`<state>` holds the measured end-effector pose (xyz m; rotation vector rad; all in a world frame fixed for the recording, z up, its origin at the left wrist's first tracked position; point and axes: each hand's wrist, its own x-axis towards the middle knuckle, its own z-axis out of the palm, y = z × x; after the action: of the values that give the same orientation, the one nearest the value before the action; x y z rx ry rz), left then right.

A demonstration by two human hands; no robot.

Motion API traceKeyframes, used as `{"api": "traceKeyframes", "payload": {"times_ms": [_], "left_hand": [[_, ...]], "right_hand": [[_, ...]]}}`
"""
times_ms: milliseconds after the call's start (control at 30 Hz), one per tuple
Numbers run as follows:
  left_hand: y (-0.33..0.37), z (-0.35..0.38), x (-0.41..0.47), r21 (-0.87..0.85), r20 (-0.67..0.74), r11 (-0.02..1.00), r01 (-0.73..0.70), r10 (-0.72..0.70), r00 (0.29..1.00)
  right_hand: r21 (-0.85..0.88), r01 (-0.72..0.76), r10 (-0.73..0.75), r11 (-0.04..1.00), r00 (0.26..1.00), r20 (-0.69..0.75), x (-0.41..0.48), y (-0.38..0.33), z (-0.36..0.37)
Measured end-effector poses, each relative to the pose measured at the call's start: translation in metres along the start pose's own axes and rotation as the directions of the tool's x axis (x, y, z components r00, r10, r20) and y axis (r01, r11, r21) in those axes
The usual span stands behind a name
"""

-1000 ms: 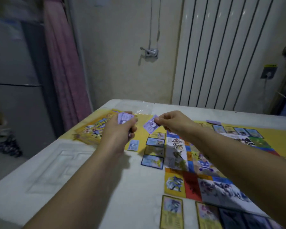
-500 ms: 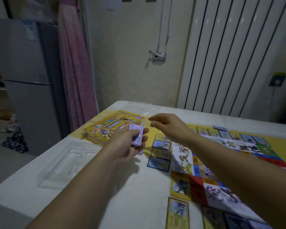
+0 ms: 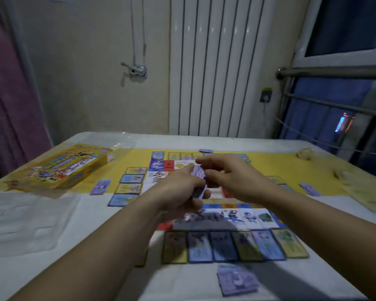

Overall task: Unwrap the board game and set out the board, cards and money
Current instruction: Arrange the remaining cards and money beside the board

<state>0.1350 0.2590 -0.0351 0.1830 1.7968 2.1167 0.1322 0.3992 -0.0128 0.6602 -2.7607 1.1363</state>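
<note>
The money is a thin stack of purple paper notes. It stands in the left hand, whose fingers curl round its lower half, above the middle of the board. The right hand has thumb and forefinger at the stack's top edge, but blur hides whether they have closed on the top note, so I cannot tell.

Such notes are likely light, limp and slick against each other. The best hold is probably a top corner, sliding one note free with the thumb, since a deeper pinch could lift two.

Cards lie in a row just beside the board's near edge, and more cards run along its left side. A purple pile lies near the table's near edge. Single notes lie left, right and at the far side of the board.

The yellow box sits toward the far left corner, and a clear plastic tray lies along the left edge. A paper sheet lies by the right edge. The hands have free air above the board. For setting notes down, the likeliest bare room is between the left cards and the tray, and along the near edge.
</note>
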Motion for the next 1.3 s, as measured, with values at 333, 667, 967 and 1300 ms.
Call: {"api": "traceKeyframes", "payload": {"times_ms": [333, 667, 967, 1300], "left_hand": [[-0.007, 0.158, 0.031, 0.081, 0.224, 0.995, -0.057, 0.038, 0.974], [-0.051, 0.278, 0.060, 0.416, 0.358, 0.764, -0.493, 0.361, 0.861], [-0.079, 0.273, 0.090, 0.755, 0.570, 0.253, -0.605, 0.201, 0.796], [-0.088, 0.249, 0.087, 0.759, 0.643, 0.026, -0.651, 0.130, 0.755]], "right_hand": [[-0.035, -0.136, 0.117, 0.990, 0.935, -0.335, -0.110, 0.064, -0.123], [-0.215, -0.371, 0.233, 0.904, 0.846, -0.479, -0.202, 0.110, -0.172], [0.193, -0.515, 0.543, 0.835, 0.715, -0.441, -0.228, 0.180, -0.146], [-0.094, -0.638, 0.525, 0.764, 0.699, -0.485, -0.220, 0.196, -0.110]]}}
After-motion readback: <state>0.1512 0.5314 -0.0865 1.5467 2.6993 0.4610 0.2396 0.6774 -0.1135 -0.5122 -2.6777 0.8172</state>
